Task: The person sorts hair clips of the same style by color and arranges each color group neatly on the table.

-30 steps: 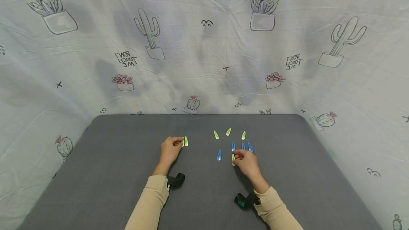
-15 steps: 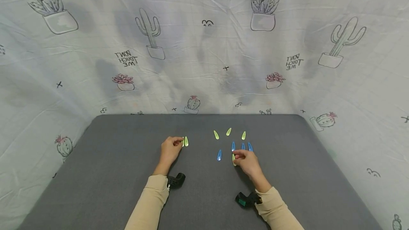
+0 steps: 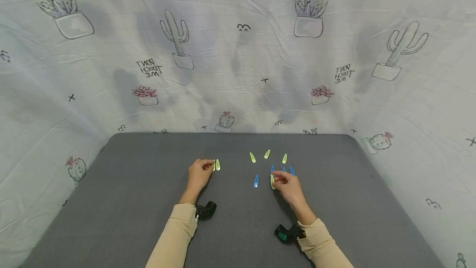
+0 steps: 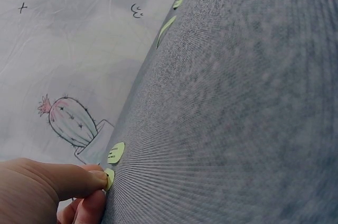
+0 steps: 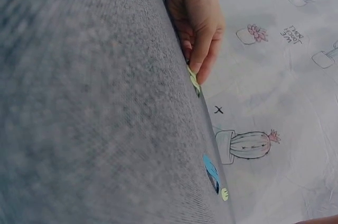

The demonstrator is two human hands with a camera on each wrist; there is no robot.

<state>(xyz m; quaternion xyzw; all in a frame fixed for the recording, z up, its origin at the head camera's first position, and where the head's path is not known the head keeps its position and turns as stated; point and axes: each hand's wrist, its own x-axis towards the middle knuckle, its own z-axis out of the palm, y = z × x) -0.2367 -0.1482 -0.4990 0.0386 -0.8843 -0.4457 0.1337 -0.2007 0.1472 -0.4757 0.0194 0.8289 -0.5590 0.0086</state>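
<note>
My left hand [image 3: 199, 173] pinches a yellow-green snap hair clip [image 4: 110, 179] at the tabletop. A second yellow-green clip [image 3: 217, 164] lies just beside it, to the right. Across the table, my right hand [image 3: 288, 186] holds another yellow-green hair clip [image 3: 272, 182] between thumb and fingers. This clip's far end is close to a blue hair clip [image 3: 272, 169]; whether they touch cannot be made out. Two more blue clips [image 3: 291, 171] lie partly behind the right hand. In the right wrist view, only a sliver of the right hand shows at the bottom corner.
A lone blue clip [image 3: 255, 181] lies left of the right hand. Farther back are three yellow-green clips [image 3: 253, 157], spread apart. The grey table [image 3: 148, 148] ends at a printed cloth backdrop [image 3: 208, 94]. Each wrist wears a black camera [image 3: 206, 209].
My right hand has moved the yellow-green clip slightly away from me, toward the blue clips. My left hand stays at its clip. The head view has shifted slightly.
</note>
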